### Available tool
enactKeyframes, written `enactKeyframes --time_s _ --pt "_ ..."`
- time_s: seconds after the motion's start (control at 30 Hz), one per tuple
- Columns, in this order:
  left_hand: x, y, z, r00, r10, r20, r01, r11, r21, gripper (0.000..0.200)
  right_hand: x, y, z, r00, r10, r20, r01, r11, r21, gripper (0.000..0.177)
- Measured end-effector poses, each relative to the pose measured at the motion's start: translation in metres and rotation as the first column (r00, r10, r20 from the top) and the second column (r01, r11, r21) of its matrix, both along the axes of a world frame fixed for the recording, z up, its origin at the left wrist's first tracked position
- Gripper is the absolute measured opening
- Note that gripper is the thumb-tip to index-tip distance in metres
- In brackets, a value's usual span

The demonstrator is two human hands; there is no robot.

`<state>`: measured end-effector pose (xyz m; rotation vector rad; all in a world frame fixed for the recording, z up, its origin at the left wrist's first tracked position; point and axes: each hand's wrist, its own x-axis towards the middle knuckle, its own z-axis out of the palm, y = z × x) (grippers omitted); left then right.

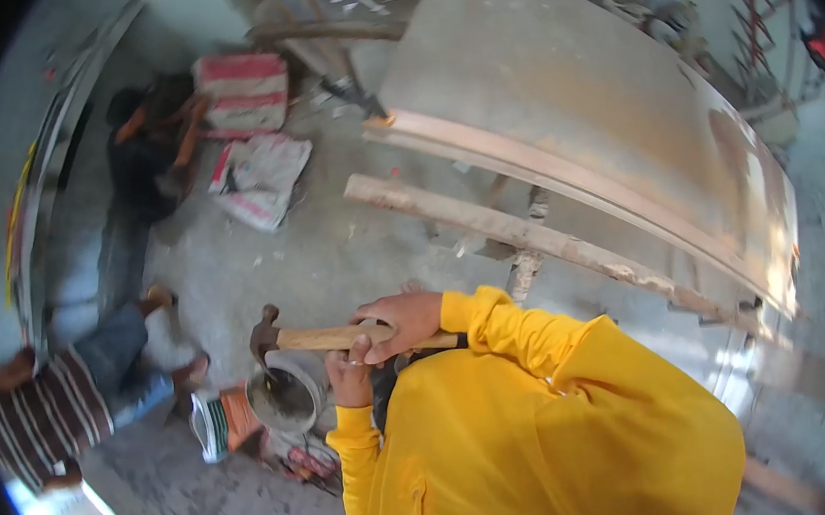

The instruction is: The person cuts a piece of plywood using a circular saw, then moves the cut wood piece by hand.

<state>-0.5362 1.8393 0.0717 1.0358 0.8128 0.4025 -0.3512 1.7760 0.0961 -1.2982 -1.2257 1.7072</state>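
Note:
A claw hammer (316, 339) with a wooden handle and a dark rusty head lies across in front of my yellow sleeves, its head to the left. My right hand (407, 322) is wrapped round the handle near its middle. Just below it, my left hand (350, 373) has its fingers closed at the handle, touching my right hand; whether it grips the wood or only rests there I cannot tell. Beneath the hammer head stands a round bucket (288, 399) with grey material inside.
A large board (556, 92) on a timber frame fills the upper right, with a wooden beam (448, 211) before it. Two people are at the left, one in a striped shirt (52, 411), one in dark clothes (136, 166). Sacks (261, 178) lie on the floor.

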Motion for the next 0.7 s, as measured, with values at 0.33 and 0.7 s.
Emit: enactKeyframes --time_s 0.33,0.7 --pt "0.106 0.136 -0.080 0.748 -0.641 0.170 0.657 0.680 -0.326 0.028 0.030 0.034 -0.030 0.803 -0.573 0.166 0.595 0.786 -0.167 0.082" --pt "0.225 0.218 0.015 0.083 -0.996 0.030 0.923 0.088 0.375 0.024 -0.019 0.114 0.012 -0.018 -0.964 0.266 0.941 0.073 0.329 0.067"
